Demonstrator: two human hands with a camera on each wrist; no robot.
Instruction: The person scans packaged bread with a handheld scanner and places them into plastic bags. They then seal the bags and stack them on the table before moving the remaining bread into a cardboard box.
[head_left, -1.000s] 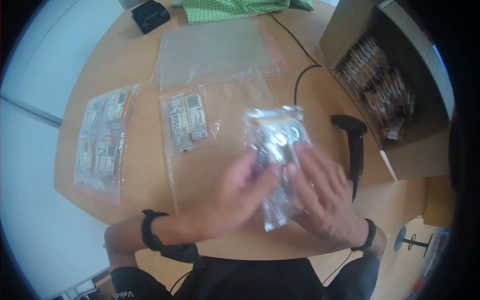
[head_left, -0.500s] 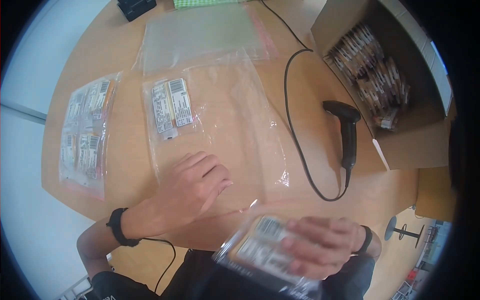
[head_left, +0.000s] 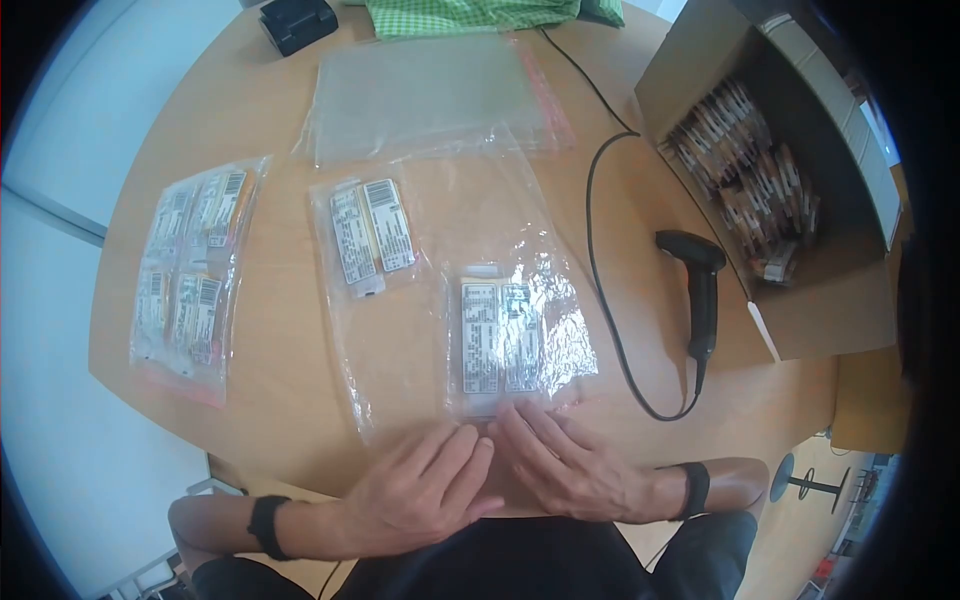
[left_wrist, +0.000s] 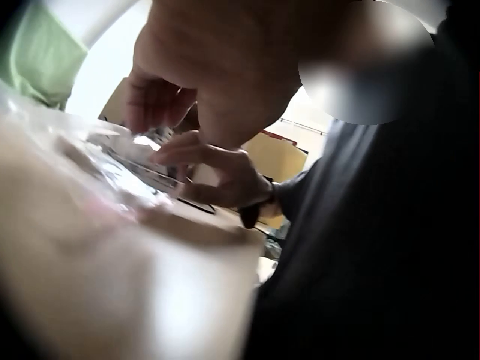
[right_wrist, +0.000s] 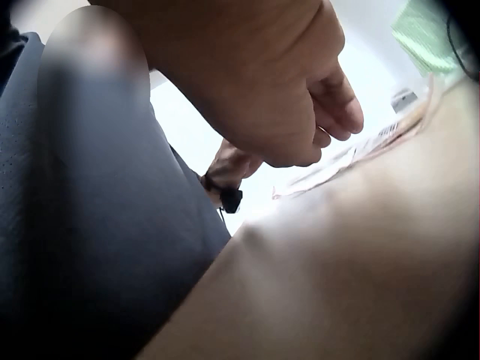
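A large clear plastic bag (head_left: 395,345) lies flat, its near edge towards me. Inside it, near that edge, is a clear packet (head_left: 481,340) with two white barcode labels facing up. My right hand (head_left: 565,465) has its fingertips right at the packet's near end. Close beside it my left hand (head_left: 420,490) hovers at the bag's near edge, fingers bent loosely and thumb apart. Further back in the same bag sits a similar labelled packet (head_left: 372,232). In the left wrist view, the right hand (left_wrist: 217,169) shows with thumb and finger spread over the shiny plastic.
At left lies a filled bag (head_left: 188,275) of labelled packets. A stack of flat clear bags (head_left: 420,100) is at the back, near green checked cloth (head_left: 470,15) and a black device (head_left: 298,25). To the right are a corded barcode scanner (head_left: 703,290) and a cardboard box (head_left: 820,310) of packets.
The right hand has brought the packet from near my lap into the large bag's near right part. The left hand has moved right and nearer me, beside the right hand.
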